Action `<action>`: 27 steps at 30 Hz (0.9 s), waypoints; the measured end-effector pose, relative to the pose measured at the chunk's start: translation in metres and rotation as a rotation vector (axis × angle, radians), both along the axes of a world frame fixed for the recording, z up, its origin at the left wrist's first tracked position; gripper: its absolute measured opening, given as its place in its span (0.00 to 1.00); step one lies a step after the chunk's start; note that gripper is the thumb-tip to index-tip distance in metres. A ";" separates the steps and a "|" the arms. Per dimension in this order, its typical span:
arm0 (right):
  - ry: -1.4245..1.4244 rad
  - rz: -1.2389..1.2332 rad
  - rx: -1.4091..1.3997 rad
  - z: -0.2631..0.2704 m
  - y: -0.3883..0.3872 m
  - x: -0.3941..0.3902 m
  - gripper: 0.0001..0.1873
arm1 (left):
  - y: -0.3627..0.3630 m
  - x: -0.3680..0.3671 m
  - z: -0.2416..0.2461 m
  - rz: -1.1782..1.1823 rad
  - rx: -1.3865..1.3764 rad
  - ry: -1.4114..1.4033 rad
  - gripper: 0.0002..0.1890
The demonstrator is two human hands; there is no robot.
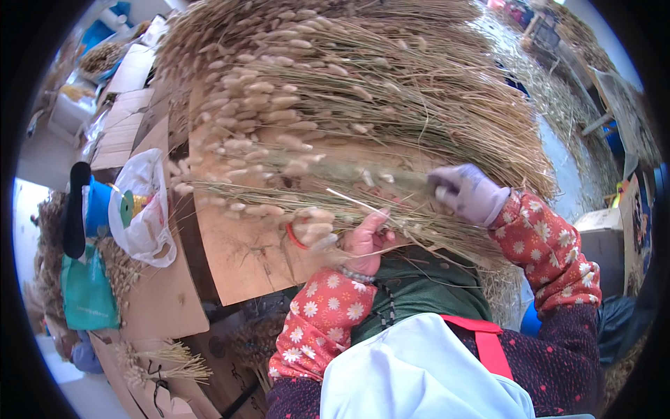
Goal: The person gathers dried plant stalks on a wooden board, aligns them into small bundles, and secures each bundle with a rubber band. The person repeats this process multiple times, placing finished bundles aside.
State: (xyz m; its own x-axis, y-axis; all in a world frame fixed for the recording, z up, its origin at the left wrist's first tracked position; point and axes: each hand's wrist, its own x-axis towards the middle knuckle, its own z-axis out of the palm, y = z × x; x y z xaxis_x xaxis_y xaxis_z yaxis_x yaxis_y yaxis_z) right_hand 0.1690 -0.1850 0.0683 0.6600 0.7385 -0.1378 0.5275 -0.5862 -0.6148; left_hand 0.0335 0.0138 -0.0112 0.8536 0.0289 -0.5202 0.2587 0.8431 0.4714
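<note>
My left hand (369,243), bare and with a beaded bracelet at the wrist, is closed around a few dried bunny-tail grass stems. Their fuzzy heads (316,228) stick out to its left, beside a red band (296,238). My right hand (468,194) wears a pale lilac glove and is blurred by motion. Its fingers pinch a streak of blurred grass stems (361,172) running leftward above the board. Just below that lies a loose layer of bunny-tail stems (272,198), heads to the left, reaching under both hands.
A large heap of bunny-tail grass (377,89) covers the far side of the brown board (235,267). At left are a white plastic bag (138,204), a blue container (98,207) and a teal bag (89,293). Small tied bunches (172,361) lie lower left on cardboard.
</note>
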 end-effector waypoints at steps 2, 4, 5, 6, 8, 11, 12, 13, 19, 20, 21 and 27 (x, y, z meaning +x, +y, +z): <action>-0.306 -0.162 0.060 -0.006 0.002 0.022 0.09 | 0.000 0.000 0.001 0.013 0.024 -0.120 0.17; -0.498 -0.403 0.112 -0.013 0.007 0.050 0.06 | 0.000 0.001 0.002 -0.018 0.037 -0.163 0.25; -0.591 -0.297 0.064 -0.018 0.006 0.051 0.06 | 0.000 0.000 0.002 -0.016 0.035 -0.139 0.24; -0.642 -0.265 -0.031 -0.020 0.007 0.053 0.06 | 0.000 -0.001 0.002 -0.009 0.039 -0.119 0.23; -0.623 -0.143 -0.203 -0.017 0.007 0.055 0.08 | 0.000 -0.001 0.000 0.031 0.062 -0.091 0.22; -0.528 -0.344 0.320 0.000 0.006 0.058 0.10 | 0.000 -0.002 -0.002 0.012 0.060 -0.066 0.21; -0.553 -0.368 0.331 0.004 0.006 0.058 0.11 | 0.000 -0.002 -0.003 0.002 0.056 -0.042 0.20; -0.488 -0.252 0.117 0.005 0.008 0.054 0.12 | 0.000 -0.003 -0.003 -0.013 0.054 -0.019 0.19; -0.347 -0.140 0.122 0.011 0.013 0.029 0.20 | 0.001 -0.003 -0.001 0.022 0.042 -0.082 0.13; -0.288 -0.134 0.266 0.016 0.014 0.024 0.23 | 0.002 -0.002 -0.001 0.007 0.042 -0.075 0.15; -0.145 -0.080 0.225 0.023 0.013 0.018 0.23 | 0.003 -0.002 0.000 -0.012 0.043 -0.073 0.17; -0.205 0.248 -0.161 0.017 0.010 -0.050 0.31 | 0.002 0.005 -0.002 -0.038 0.027 -0.107 0.14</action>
